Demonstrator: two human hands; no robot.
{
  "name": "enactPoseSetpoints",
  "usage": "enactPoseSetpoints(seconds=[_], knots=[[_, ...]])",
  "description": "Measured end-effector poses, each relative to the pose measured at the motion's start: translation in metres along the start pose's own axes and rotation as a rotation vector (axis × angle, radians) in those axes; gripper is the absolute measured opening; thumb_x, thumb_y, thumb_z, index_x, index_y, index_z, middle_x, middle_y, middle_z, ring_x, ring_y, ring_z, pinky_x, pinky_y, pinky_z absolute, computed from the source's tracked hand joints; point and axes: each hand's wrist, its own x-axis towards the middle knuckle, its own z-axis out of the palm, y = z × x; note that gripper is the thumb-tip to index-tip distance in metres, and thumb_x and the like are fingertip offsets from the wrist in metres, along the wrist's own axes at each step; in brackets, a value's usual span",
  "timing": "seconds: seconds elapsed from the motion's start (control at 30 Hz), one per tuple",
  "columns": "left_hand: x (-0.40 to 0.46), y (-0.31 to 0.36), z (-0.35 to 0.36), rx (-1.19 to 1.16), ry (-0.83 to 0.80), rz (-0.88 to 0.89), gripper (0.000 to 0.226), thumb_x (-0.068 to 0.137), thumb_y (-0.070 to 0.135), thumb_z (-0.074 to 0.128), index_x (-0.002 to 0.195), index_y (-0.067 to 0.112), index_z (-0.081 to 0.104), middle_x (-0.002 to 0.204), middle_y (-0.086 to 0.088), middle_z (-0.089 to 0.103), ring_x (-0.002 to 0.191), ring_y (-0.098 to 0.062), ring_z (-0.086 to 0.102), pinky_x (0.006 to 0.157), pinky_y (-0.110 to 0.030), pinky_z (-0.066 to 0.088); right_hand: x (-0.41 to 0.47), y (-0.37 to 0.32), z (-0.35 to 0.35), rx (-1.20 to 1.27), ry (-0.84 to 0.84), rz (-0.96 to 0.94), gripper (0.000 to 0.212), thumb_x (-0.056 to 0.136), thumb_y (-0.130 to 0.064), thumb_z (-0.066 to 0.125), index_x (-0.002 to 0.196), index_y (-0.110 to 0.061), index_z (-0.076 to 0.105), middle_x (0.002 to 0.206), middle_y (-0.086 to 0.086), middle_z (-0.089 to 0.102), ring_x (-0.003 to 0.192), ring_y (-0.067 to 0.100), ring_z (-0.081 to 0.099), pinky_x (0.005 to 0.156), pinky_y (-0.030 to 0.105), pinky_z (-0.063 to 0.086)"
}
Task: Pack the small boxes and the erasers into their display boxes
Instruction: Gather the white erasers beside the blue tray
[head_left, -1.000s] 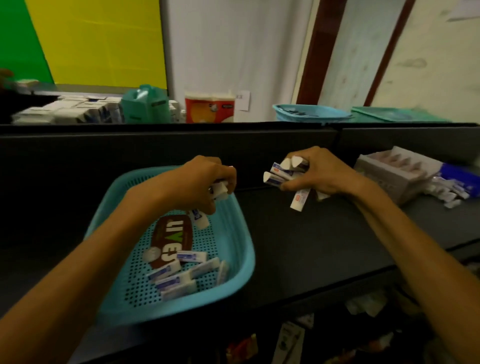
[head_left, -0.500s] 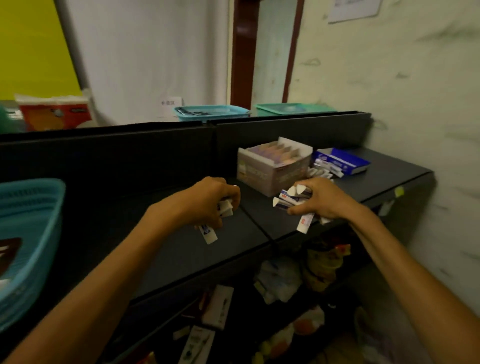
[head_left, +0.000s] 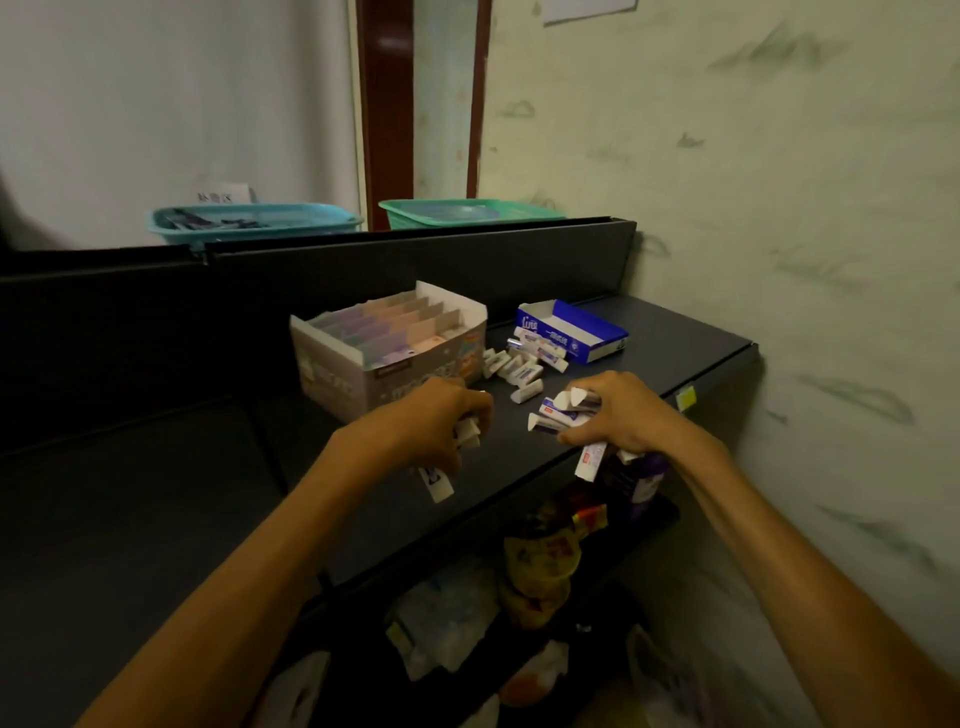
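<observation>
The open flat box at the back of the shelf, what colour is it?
The flat display box is blue with white print, seen clearly in the head view.

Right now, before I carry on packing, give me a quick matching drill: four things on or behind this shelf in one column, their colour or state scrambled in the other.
Things:
1. blue display box
2. divided display box
3. right hand
4. green basket

States:
A. behind the shelf's back panel, right of the teal basket
B. grips a bunch of erasers
C. open, loose erasers lying in front of it
D. cardboard dividers, small boxes in rows inside

Pairs: 1-C, 2-D, 3-B, 4-A
</observation>
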Motion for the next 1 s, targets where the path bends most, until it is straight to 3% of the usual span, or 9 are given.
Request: enactPoseSetpoints(seconds=[0.2,0.43,0.63,0.73,0.83,1.0], knots=[[0.111,0.007,0.002,-0.029,0.041,-0.008,0.051,0.074,0.013,0.075,0.115,0.03,0.049,0.125,0.002,0.043,0.11,-0.017,0.047,0.086,-0.03,0.051,0.069,0.062,-0.034,-0.012,0.001,0.0,0.03,0.075,-0.021,0.079,0.1,-0.018,0.064,0.099,-0.004,0.061,0.091,0.012,0.058,0.063,0.016,0.041],[0.204,0.011,0.002,-0.081,0.084,-0.096,0.052,0.075,0.011,0.074,0.119,0.024,0.049,0.128,-0.001,0.041,0.116,-0.021,0.046,0.088,-0.031,0.05,0.152,0.111,-0.066,-0.031,0.007,-0.067,0.032,0.076,-0.023,0.078,0.105,-0.018,0.064,0.102,-0.002,0.06,0.077,0.003,0.055,0.059,0.013,0.037],[0.25,-0.002,0.011,-0.12,0.171,-0.288,0.05,0.073,0.011,0.075,0.112,0.029,0.05,0.124,0.0,0.039,0.11,-0.021,0.047,0.086,-0.035,0.052,0.225,0.137,-0.065,0.008,0.018,-0.13,0.054,0.07,-0.026,0.082,0.119,-0.013,0.063,0.117,0.005,0.062,0.095,0.015,0.061,0.074,0.023,0.047],[0.261,-0.012,0.011,-0.099,0.182,-0.411,0.051,0.073,0.01,0.075,0.113,0.029,0.05,0.123,0.0,0.039,0.11,-0.022,0.047,0.086,-0.035,0.052,0.253,0.144,-0.062,0.047,-0.037,-0.201,0.044,0.073,-0.021,0.08,0.115,-0.018,0.064,0.11,0.003,0.065,0.087,0.012,0.061,0.067,0.021,0.047],[0.262,-0.02,0.01,-0.086,0.152,-0.527,0.052,0.071,0.01,0.077,0.113,0.028,0.051,0.12,-0.001,0.041,0.107,-0.022,0.049,0.082,-0.031,0.052,0.275,0.144,-0.055,0.083,-0.108,-0.268,0.049,0.074,-0.018,0.079,0.121,-0.019,0.061,0.107,-0.001,0.065,0.086,0.011,0.061,0.061,0.016,0.044],[0.258,-0.025,0.007,-0.061,0.078,-0.644,0.047,0.075,0.009,0.074,0.111,0.029,0.052,0.124,0.0,0.04,0.106,-0.02,0.049,0.082,-0.03,0.052,0.302,0.127,-0.036,0.034,-0.242,-0.409,0.025,0.077,-0.018,0.075,0.095,-0.026,0.059,0.098,-0.001,0.065,0.079,0.008,0.062,0.061,0.021,0.051]])
